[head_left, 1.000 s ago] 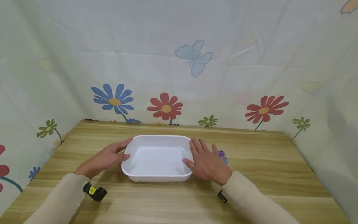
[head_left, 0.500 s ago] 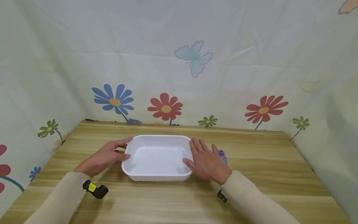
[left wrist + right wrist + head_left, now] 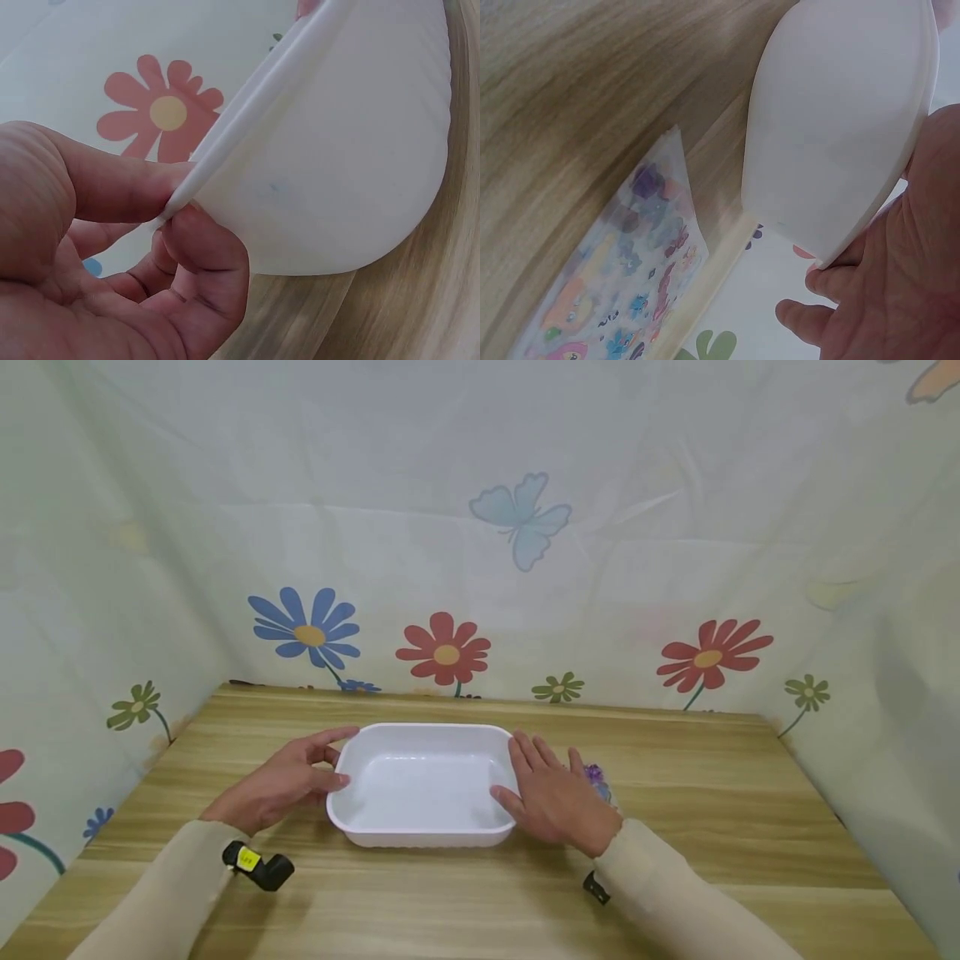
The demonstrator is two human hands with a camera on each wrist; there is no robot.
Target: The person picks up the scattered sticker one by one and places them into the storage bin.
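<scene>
A white rectangular plastic tray (image 3: 427,789) with rounded corners stands on the table in the head view, nothing inside it. On its left side, my left hand (image 3: 281,783) pinches the rim between thumb and curled fingers, as the left wrist view confirms. My right hand (image 3: 558,797) lies against the opposite rim, its fingers straight and its thumb over the inner wall. Just right of that hand is a flat sheet (image 3: 641,262) printed with colourful cartoon figures. The right hand covers most of this sheet in the head view.
The wood-grain table (image 3: 712,810) extends to both sides and in front of the tray. A flower-printed cloth (image 3: 360,552) encloses it at the back and on both sides. A black wrist device (image 3: 258,867) hangs beneath the left sleeve.
The tray and both hands hold practically the same place. The left hand's wrist has turned very slightly, and the head view has tilted a touch.
</scene>
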